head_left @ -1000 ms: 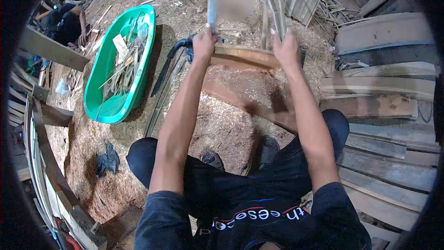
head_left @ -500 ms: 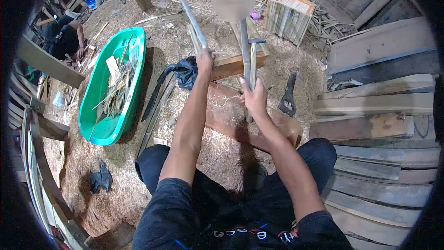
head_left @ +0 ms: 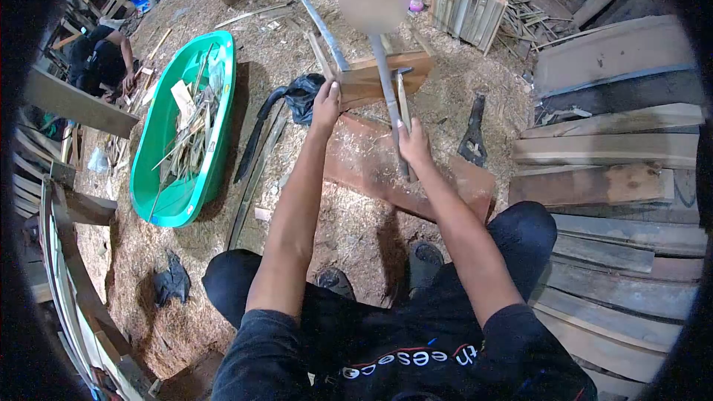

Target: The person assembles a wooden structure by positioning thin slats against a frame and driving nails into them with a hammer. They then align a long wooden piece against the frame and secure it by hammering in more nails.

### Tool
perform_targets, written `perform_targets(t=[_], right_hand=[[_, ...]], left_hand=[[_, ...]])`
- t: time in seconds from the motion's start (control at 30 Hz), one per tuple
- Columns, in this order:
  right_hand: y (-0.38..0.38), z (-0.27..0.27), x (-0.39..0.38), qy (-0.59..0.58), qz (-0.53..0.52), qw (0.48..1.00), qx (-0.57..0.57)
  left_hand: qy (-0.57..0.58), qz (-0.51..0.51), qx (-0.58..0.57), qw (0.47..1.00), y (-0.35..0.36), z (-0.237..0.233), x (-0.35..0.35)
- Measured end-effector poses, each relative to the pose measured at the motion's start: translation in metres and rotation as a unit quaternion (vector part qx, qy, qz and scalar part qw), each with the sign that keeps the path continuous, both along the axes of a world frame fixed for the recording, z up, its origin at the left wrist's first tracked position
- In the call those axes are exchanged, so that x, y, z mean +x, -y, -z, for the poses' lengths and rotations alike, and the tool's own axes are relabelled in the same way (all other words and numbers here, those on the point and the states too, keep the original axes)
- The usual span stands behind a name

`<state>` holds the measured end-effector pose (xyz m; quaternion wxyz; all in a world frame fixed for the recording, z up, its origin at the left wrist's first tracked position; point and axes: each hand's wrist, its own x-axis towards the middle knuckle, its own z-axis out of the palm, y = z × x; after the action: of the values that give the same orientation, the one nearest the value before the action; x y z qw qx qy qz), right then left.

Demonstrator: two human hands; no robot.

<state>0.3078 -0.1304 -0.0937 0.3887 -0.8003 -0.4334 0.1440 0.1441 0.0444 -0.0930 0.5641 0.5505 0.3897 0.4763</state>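
My left hand [head_left: 325, 105] is closed on the near left corner of a wooden frame [head_left: 356, 89], made of a brown front board and thin side boards. A hammer [head_left: 403, 96] is in my right hand [head_left: 414, 142], its fingers wrapped round the pale handle, its head against the front board. Right beside the hammer runs a long grey strip [head_left: 385, 78]; whether my right hand also touches it I cannot tell. Its upper end meets a blurred round patch. Beneath both hands lies a reddish plank [head_left: 364, 156] sprinkled with sawdust.
A green tub [head_left: 141, 171] with wood scraps lies left, near a black bag [head_left: 301, 96]. A dark tool [head_left: 473, 134] is to the right, beyond it stacked boards [head_left: 594, 150]. A slatted crate [head_left: 468, 11] stands at the back. Another person [head_left: 100, 59] crouches far left.
The hammer head has dropped and tilted from above the frame to its front board. My left hand has shifted slightly down. The view has moved a little, showing my feet.
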Motion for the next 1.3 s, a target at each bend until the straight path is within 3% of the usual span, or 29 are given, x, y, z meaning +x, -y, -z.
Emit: perform_targets(t=[0.03,0.13,0.27,0.37,0.43,0.5,0.53,0.63,0.73,0.83,0.87,0.97,1.0,1.1,1.2,1.3], right_hand=[[0.002,0.007,-0.002,0.013,0.016,1.0,0.002],[0.006,0.011,-0.014,0.017,0.047,0.998,-0.035],[0.012,0.003,-0.044,0.096,0.029,0.98,0.174],[0.001,-0.001,-0.072,0.114,0.026,0.974,0.192],[-0.009,-0.011,-0.1,0.063,0.015,0.973,0.221],[-0.018,-0.01,-0.123,-0.005,-0.013,0.976,0.216],[-0.02,-0.006,-0.126,-0.077,-0.059,0.983,0.154],[-0.03,0.008,-0.136,0.022,-0.087,0.995,0.034],[-0.028,0.024,-0.134,-0.047,-0.074,0.996,0.035],[-0.035,0.026,-0.125,-0.093,-0.08,0.992,-0.013],[-0.039,0.024,-0.123,-0.114,-0.084,0.989,-0.037],[-0.052,0.024,-0.129,-0.074,-0.093,0.993,-0.002],[-0.058,0.027,-0.131,-0.064,-0.102,0.993,-0.005],[-0.084,0.039,-0.141,-0.054,-0.124,0.991,-0.003],[-0.117,0.057,-0.149,-0.074,-0.142,0.987,0.016],[-0.136,0.069,-0.149,-0.084,-0.153,0.985,0.005]], left_hand=[[-0.04,0.046,-0.08,0.995,0.008,0.006,-0.016],[-0.13,0.038,-0.058,0.989,0.043,0.035,-0.048],[-0.126,-0.016,-0.012,0.992,0.068,0.061,-0.073],[-0.157,-0.068,0.018,0.985,0.068,0.057,-0.085],[-0.203,-0.098,0.066,0.972,0.062,0.047,-0.093],[-0.26,-0.128,0.149,0.945,0.048,0.043,-0.096],[-0.275,-0.092,0.145,0.946,0.033,0.049,-0.098],[-0.37,-0.04,0.187,0.909,-0.003,0.05,-0.098],[-0.522,-0.054,0.233,0.819,-0.018,0.053,-0.089],[-0.57,0.042,0.121,0.812,-0.03,0.05,-0.083],[-0.601,0.029,0.097,0.793,-0.028,0.05,-0.082],[-0.561,0.072,0.029,0.824,-0.018,0.064,-0.089],[-0.508,0.004,0.098,0.856,-0.015,0.097,-0.091],[-0.517,-0.035,0.031,0.854,-0.002,0.107,-0.088],[-0.541,-0.028,0.037,0.84,0.006,0.076,-0.087],[-0.565,-0.026,0.039,0.824,-0.002,0.075,-0.092]])
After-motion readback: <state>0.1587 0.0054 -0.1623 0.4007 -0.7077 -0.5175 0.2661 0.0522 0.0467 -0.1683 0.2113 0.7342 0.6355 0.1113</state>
